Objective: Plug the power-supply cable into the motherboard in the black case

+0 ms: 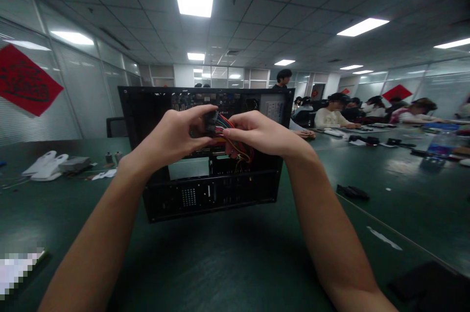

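An open black computer case (205, 189) lies on the dark green table (227, 263) in front of me. My left hand (176, 138) is closed in a pinch on a black power connector (210, 123) held above the case. My right hand (257, 133) is closed around the bundle of coloured wires (240, 148) that runs from that connector down into the case. Both hands hover over the case's middle, close together. The connector's far side is hidden by my fingers.
White objects (46, 165) and small parts lie at the left of the table. A black flat item (352, 192) lies to the right, another dark one (429, 282) at the near right. Several people sit at the far right; one stands behind the case.
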Available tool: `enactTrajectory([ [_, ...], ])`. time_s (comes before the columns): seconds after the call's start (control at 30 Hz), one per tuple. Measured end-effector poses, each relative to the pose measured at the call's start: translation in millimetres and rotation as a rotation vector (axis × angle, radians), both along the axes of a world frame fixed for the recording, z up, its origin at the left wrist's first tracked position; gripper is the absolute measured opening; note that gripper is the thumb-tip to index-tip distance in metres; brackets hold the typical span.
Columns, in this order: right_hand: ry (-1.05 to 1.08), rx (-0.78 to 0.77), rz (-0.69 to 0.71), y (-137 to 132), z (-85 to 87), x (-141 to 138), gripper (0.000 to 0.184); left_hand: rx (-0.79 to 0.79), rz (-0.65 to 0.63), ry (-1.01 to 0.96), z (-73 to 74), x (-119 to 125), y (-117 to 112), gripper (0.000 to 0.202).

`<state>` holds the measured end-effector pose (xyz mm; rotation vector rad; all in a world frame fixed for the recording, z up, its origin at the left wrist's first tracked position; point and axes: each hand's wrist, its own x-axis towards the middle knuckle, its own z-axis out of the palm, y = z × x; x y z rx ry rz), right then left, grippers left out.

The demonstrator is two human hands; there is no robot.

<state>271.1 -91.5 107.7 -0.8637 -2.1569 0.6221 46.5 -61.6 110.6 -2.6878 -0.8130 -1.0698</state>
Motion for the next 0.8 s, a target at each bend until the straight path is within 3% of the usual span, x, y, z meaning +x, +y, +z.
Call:
enactTrajectory([
  [0.43, -0.011, -0.044, 0.021, 2.1, -2.2, -1.6, 0.031, 0.07, 0.029, 0.033, 0.0, -1.6, 0.0, 0.06],
  [0.8, -0.001, -0.064, 0.031, 8.5, -5.8, -1.6, 0.034, 0.277, 0.082, 0.063, -7.1, 2.6, 19.1, 0.05],
])
